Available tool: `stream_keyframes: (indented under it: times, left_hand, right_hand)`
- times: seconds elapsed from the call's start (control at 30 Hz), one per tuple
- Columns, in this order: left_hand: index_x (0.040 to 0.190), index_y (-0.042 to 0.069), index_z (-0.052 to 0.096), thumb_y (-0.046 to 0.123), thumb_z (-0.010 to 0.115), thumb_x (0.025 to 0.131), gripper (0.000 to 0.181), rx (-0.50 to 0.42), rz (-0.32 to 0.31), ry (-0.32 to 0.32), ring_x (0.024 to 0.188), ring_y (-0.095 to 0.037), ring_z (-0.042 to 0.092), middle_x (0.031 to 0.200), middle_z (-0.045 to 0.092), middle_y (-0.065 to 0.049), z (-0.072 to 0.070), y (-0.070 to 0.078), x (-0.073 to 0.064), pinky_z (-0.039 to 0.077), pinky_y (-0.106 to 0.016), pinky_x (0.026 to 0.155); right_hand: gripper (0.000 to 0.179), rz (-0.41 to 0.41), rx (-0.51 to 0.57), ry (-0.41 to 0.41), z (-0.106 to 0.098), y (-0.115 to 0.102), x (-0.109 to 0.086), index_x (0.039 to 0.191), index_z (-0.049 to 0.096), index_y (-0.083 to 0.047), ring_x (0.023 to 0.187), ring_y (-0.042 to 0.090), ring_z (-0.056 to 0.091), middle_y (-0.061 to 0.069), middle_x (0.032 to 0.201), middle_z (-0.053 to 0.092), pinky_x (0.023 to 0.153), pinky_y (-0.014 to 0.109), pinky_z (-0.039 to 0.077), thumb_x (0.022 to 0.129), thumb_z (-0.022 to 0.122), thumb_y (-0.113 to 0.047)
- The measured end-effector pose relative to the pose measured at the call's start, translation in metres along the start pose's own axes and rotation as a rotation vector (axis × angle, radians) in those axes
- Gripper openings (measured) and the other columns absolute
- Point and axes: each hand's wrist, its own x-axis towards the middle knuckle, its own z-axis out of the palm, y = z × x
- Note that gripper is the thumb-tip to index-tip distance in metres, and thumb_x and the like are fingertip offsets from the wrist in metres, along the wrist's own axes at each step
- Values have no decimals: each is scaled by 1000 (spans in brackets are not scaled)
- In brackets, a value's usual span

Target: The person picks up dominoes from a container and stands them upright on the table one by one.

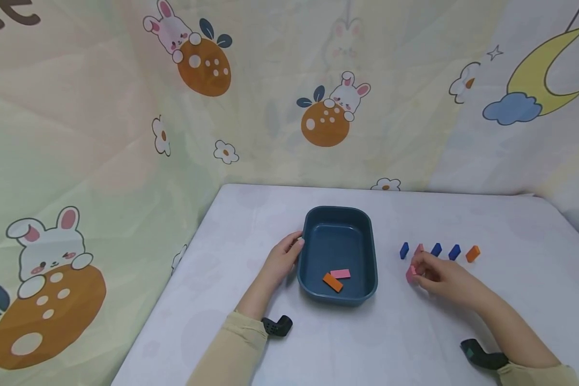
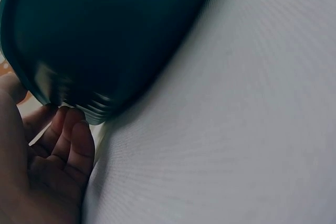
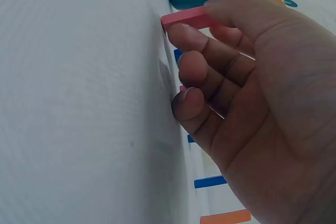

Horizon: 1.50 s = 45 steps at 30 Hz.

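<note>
A dark teal-blue plastic tub (image 1: pixel 338 216) stands mid-table. In it lie a pink block (image 1: pixel 340 274) and an orange block (image 1: pixel 333 282), ends nearly together. My left hand (image 1: pixel 281 261) holds the tub's left side, its fingertips at the outer wall and rim in the left wrist view. To the tub's right, my right hand (image 1: pixel 446 277) pinches a pink block (image 3: pixel 185 18) between thumb and index finger, close over the table. The other fingers of that hand are bent loosely beneath. Just behind it, another pink block (image 1: pixel 418 249) stands on end, partly covered by the hand.
A row of upright blocks runs behind my right hand: a blue block (image 1: pixel 404 250) at the left, two more blue ones, and an orange block (image 1: pixel 473 253) at the right end. The white-covered table (image 1: pixel 193 343) meets a printed cloth backdrop (image 1: pixel 270 139) at its back and left.
</note>
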Motion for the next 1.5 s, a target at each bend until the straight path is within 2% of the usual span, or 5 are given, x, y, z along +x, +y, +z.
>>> stream_keyframes:
  times: [0.17, 1.17, 1.5]
  left_hand:
    - [140, 35, 53, 64, 48, 95, 54, 0, 6, -2, 97, -16, 62, 120, 65, 4, 1, 0, 0, 54, -34, 85]
    - [140, 34, 53, 59, 49, 97, 50, 0, 8, 1, 94, -17, 61, 118, 65, 2, -1, 2, -1, 53, -33, 83]
    - [139, 35, 54, 59, 49, 97, 49, -11, 3, 1, 95, -17, 61, 119, 65, 3, 0, 2, -1, 53, -33, 83]
  right_hand:
    - [26, -4, 6, 0, 0, 1, -1, 110, 56, -21, 75, 2, 52, -8, 86, 60, 66, 19, 50, 91, 71, -30]
    - [34, -5, 95, -4, 1, 2, -3, 117, 51, -17, 68, 5, 51, -4, 85, 58, 59, 20, 47, 91, 72, -25]
    - [34, -7, 118, 24, -2, 4, -4, 120, 49, -15, 64, 9, 54, -3, 82, 59, 57, 22, 47, 93, 69, -19]
